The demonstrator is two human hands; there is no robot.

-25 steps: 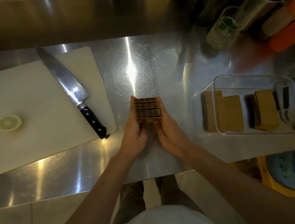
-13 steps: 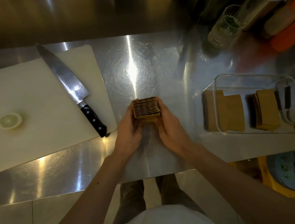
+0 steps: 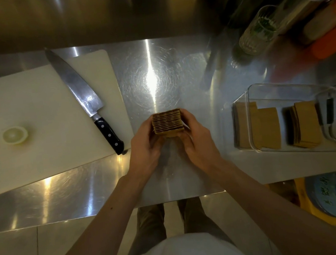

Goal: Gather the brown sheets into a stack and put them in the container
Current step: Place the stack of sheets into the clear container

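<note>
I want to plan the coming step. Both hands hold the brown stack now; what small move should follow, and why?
Probably carry the squared stack of brown sheets, pressed between left hand and right hand, rightward toward the clear plastic container, where similar sheets already stand.

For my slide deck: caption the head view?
Both hands, left hand and right hand, square a stack of brown sheets beside the clear container.

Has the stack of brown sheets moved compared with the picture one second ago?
Barely. The stack, held between both hands, stays over the same counter spot, equally far from the knife handle.
</note>
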